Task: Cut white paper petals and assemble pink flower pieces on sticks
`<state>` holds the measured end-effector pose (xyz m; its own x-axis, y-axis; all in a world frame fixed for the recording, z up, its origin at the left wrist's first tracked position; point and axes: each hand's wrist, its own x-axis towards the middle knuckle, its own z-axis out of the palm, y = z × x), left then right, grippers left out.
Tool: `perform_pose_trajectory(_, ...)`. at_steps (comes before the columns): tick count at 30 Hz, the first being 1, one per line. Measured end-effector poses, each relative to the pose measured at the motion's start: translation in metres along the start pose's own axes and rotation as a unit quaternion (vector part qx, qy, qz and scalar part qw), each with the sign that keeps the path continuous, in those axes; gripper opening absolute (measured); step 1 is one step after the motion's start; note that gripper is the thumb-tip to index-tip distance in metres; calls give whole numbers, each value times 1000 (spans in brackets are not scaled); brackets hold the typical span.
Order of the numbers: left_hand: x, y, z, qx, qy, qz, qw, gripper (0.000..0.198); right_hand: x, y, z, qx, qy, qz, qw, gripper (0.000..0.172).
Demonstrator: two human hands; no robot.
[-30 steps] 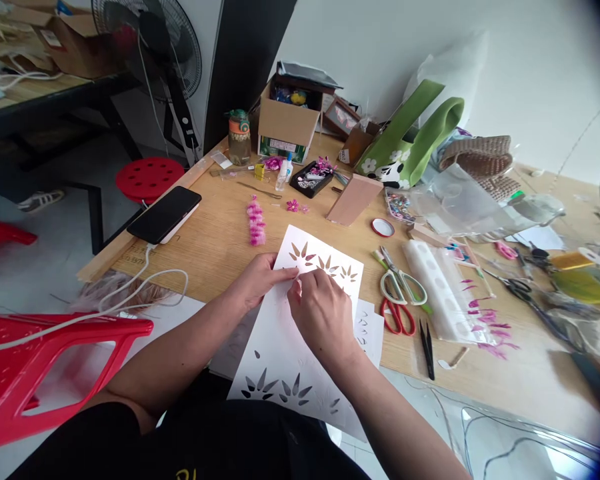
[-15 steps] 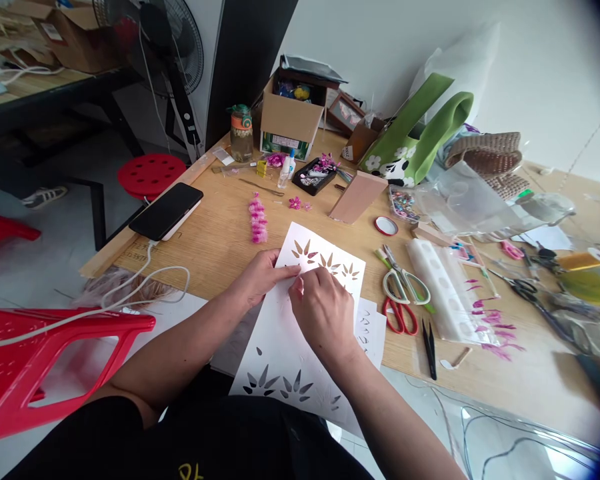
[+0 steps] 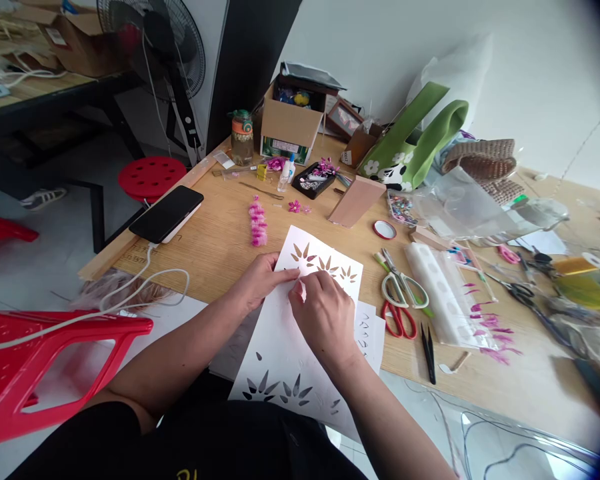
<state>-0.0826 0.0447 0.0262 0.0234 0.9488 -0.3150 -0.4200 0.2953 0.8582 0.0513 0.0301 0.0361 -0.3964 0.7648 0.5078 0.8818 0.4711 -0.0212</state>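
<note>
A white paper sheet with petal-shaped cut-outs lies over the near edge of the wooden table. My left hand presses on the sheet's left edge, fingers curled against the paper. My right hand rests on the sheet with thumb and fingers pinched at a small white piece of the paper, just beside my left fingertips. More white sheets lie under the top one. What the pinch holds exactly is too small to name.
Green-handled scissors, red-handled scissors and black tweezers lie right of the sheet. Pink flower pieces, a phone on a charger, a cardboard box, a jar, a green bag and plastic clutter crowd the table. Red stools stand left.
Both hands stay on the sheet at the same spot; only the fingertips shift slightly. The view wobbles a little.
</note>
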Motion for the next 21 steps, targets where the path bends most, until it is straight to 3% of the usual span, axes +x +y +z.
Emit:
perform_pose_trajectory(10, -1, -1, -3, -23, -6, 8, 1000, 28, 1, 9, -1, 107, -43, 23, 993, 15)
perform_pose_trajectory(21, -3, -2, -1, 9, 12, 21, 1000, 31, -6, 3, 1, 55, -27, 17, 998, 19)
